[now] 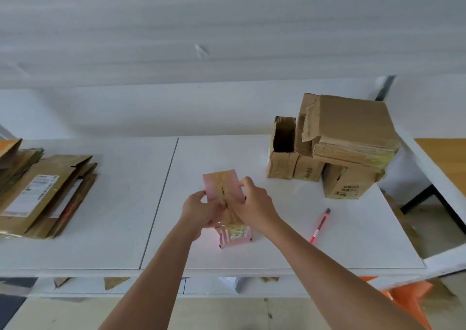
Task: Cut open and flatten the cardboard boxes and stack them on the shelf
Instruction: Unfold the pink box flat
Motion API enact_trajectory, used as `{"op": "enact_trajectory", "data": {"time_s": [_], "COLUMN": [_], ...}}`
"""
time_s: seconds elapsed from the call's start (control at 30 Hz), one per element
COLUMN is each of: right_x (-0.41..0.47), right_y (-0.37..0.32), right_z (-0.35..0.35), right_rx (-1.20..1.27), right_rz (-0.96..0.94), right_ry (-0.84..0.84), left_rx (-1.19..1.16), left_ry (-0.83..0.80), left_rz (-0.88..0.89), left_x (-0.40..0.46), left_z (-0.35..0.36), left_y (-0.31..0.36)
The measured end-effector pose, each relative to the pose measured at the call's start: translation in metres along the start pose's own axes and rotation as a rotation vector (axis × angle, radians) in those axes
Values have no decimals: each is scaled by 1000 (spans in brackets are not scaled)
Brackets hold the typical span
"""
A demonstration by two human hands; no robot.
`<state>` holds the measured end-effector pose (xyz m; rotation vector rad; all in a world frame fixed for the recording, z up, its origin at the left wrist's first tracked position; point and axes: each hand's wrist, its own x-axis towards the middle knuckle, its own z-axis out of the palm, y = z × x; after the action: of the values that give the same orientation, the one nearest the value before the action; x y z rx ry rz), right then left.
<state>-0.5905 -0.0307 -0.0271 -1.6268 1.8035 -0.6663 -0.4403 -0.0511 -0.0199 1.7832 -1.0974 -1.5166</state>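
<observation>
Both hands grip the pink box point(225, 198) between them, the left hand point(199, 208) on its left side and the right hand point(252, 203) over its taped seam, its long axis running away from the person, with the cutter point(319, 225) lying nearer the right hand.
</observation>
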Motion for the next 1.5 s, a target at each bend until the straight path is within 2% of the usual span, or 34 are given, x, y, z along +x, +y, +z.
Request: {"op": "enact_trajectory", "data": {"time_s": [0.17,0.37,0.53,0.67,0.93,1.5], "right_x": [8,17,25,30,30,40], "right_y": [-7,-11,-15,-14,-17,-10], "right_z": [9,13,14,14,16,-14], "right_rx": [-32,-115,-114,-173,-208,-27], "right_rz": [35,-8,44,-1,-20,35], "right_ry": [41,49,73,31,77,-137], "left_rx": [10,-9,6,-17,-11,1], "left_ry": [20,19,41,35,37,32], "left_rz": [3,7,16,11,8,2], "left_x": [2,4,3,3,2,1], "left_z": [-1,-3,-1,-2,1,1], "left_y": [-2,-6,-6,-7,-5,-4]}}
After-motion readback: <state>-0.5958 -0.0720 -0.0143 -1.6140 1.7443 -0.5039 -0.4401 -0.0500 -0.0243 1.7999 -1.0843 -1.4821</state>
